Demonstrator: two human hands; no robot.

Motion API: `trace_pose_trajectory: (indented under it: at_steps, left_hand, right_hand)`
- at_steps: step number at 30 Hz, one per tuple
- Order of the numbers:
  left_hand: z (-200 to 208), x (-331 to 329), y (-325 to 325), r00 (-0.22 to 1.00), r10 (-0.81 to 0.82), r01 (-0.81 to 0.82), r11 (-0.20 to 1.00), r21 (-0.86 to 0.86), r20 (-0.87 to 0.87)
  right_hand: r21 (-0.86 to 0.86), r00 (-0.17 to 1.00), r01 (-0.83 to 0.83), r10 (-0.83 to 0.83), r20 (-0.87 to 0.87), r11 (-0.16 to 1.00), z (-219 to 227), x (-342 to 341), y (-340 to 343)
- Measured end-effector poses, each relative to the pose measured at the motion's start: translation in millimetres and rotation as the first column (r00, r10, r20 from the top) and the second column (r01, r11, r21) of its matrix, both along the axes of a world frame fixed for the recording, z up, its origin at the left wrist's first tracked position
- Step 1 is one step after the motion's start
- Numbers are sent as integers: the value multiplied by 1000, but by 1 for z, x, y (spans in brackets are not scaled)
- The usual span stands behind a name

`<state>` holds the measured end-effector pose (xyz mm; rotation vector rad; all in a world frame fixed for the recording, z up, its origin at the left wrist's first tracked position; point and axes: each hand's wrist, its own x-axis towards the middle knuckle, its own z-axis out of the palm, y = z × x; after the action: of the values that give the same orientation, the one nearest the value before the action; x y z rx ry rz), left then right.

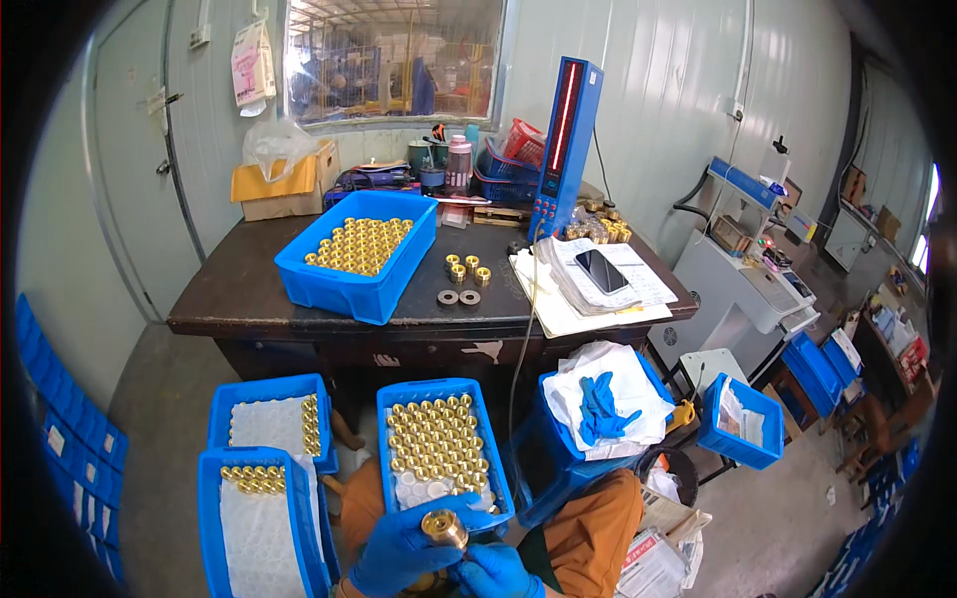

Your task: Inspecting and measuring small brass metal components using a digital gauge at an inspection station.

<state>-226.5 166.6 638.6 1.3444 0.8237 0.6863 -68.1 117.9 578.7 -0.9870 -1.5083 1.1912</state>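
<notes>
In front of my lap, my blue-gloved left hand (pixel 394 553) is closed around a shiny brass ring-shaped fitting (pixel 444 528), its round opening tilted up. My right hand (pixel 498 571), also in a blue glove, is closed just below and right of the fitting; what its fingers grip is hidden. Right behind the hands stands a blue bin (pixel 383 424) with rows of similar brass fittings (pixel 434 439). Some pale round spots show at that bin's near end, where the lining is uncovered.
Two lined blue bins with some fittings, one bin (pixel 209 518) nearer, stand at left. The dark desk (pixel 399 344) carries another full bin (pixel 349 304), loose fittings, two grey rings, papers, a phone (pixel 601 270) and a blue column gauge (pixel 566 149). A thin cable (pixel 518 359) hangs before the desk.
</notes>
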Motion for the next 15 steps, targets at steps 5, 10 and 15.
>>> trace_pose_trajectory:
  at_steps: [5, 10, 15]
  left_hand:
    - [-1, 15, -6, 960, 150, -166, 985, 49, 237]
    - [-23, 21, -21, 900, 153, -159, 987, -19, 408]
    - [-43, 24, -21, 748, 161, 86, 938, -335, 643]
  right_hand:
    - [496, 902, 277, -400, 161, 823, -9, -14, 5]
    - [568, 928, 213, -347, 138, 795, -21, -23, -3]
    - [573, 915, 310, -402, 37, 759, -24, -26, -4]
